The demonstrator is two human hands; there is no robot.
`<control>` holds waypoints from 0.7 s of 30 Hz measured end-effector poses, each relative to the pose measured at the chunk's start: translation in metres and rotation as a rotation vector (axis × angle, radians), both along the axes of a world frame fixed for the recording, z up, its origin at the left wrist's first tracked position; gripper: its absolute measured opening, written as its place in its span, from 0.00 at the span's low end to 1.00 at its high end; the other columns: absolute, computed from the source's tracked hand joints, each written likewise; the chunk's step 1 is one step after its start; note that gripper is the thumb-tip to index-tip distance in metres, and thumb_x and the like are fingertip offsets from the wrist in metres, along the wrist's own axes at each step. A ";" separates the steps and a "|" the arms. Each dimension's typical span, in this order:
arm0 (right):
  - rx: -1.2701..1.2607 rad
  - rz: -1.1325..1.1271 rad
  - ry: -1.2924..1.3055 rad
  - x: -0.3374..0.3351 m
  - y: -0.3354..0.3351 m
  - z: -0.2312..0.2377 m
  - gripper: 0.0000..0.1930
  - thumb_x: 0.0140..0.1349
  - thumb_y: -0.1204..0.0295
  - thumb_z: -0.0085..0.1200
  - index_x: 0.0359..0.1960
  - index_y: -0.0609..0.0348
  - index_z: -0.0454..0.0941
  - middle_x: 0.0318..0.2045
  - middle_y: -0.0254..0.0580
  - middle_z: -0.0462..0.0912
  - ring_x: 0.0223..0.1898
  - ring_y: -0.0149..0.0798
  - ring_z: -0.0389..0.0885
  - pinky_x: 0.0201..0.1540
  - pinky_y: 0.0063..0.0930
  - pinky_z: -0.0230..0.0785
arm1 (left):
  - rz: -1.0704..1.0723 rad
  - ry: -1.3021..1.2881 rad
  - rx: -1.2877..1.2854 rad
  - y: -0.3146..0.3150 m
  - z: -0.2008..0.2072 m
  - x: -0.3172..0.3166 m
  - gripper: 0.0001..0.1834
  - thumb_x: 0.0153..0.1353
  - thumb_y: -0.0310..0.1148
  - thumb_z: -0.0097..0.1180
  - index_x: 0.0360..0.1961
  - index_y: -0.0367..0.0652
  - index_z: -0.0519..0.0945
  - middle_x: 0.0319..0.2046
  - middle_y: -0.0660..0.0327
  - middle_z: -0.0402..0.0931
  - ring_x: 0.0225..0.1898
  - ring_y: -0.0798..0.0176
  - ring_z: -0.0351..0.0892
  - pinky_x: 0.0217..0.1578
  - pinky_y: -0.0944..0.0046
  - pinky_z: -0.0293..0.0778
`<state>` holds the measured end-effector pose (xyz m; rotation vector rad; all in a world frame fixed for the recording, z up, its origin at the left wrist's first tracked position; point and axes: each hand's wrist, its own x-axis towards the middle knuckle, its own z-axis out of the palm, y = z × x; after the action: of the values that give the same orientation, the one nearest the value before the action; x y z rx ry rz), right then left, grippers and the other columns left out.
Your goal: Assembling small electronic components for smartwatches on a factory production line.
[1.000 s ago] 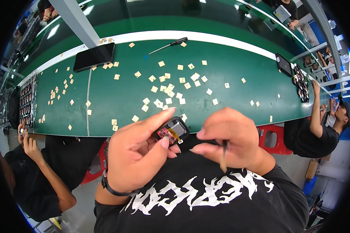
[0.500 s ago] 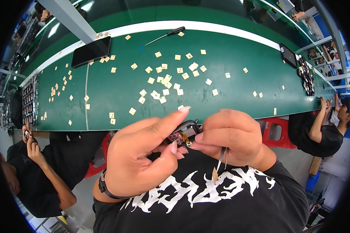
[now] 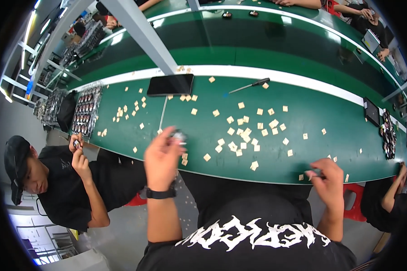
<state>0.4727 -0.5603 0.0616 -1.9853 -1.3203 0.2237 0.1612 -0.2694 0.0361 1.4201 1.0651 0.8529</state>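
My left hand (image 3: 162, 158) is raised over the near edge of the table, its fingers closed round a small electronic device (image 3: 179, 137). Motion smears the device, so its parts do not show clearly. Further right, my right hand (image 3: 329, 180) is low at the near table edge, thumb and fingers pinched on dark tweezers (image 3: 317, 173), mostly hidden by the fingers. A small tan square (image 3: 301, 177) lies just left of that hand. Many more pale squares (image 3: 246, 134) are scattered between my hands on the green table (image 3: 203, 135).
A black flat slab (image 3: 171, 85) and a screwdriver (image 3: 251, 85) lie along the far edge, beneath a grey post (image 3: 142, 38). Trays of small parts (image 3: 86, 110) stand at left. A black box (image 3: 371, 111) and clustered dark parts (image 3: 388, 135) are at right. A co-worker (image 3: 68, 180) sits at left.
My hands have separated: the left carries the device out over the table to the left, the right moves rightward with the tweezers. The view has shifted, showing more of the left side.
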 end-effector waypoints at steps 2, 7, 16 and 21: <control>-0.070 -0.200 -0.039 0.021 -0.026 -0.003 0.11 0.50 0.83 0.67 0.37 0.65 0.82 0.32 0.45 0.83 0.29 0.42 0.82 0.27 0.30 0.71 | 0.170 0.128 0.156 0.040 -0.020 -0.040 0.17 0.69 0.23 0.57 0.57 0.33 0.73 0.43 0.52 0.80 0.37 0.65 0.83 0.39 0.67 0.83; -0.011 -0.481 -0.081 0.055 -0.070 -0.016 0.08 0.56 0.74 0.66 0.36 0.63 0.84 0.31 0.49 0.83 0.31 0.50 0.83 0.33 0.39 0.75 | 0.420 0.222 0.211 0.126 -0.064 -0.162 0.11 0.68 0.24 0.55 0.50 0.35 0.75 0.41 0.57 0.79 0.39 0.63 0.81 0.37 0.65 0.83; -0.038 -0.825 -0.062 0.142 -0.136 -0.034 0.12 0.61 0.64 0.63 0.38 0.60 0.84 0.35 0.50 0.83 0.37 0.56 0.83 0.41 0.45 0.76 | -0.074 1.447 1.607 0.240 -0.131 -0.273 0.18 0.61 0.47 0.61 0.38 0.42 0.87 0.35 0.50 0.86 0.37 0.44 0.85 0.39 0.50 0.81; -0.008 -1.134 -0.280 0.246 -0.172 -0.040 0.15 0.61 0.65 0.62 0.45 0.60 0.82 0.40 0.52 0.81 0.41 0.57 0.82 0.43 0.49 0.76 | 0.067 1.336 1.613 0.269 -0.152 -0.299 0.18 0.58 0.48 0.65 0.38 0.43 0.87 0.37 0.54 0.87 0.38 0.51 0.86 0.40 0.52 0.80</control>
<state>0.7192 -0.7328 0.0213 -2.4980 -0.1682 -0.5978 -0.1382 -0.0006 -0.1155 3.6394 1.3041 0.6981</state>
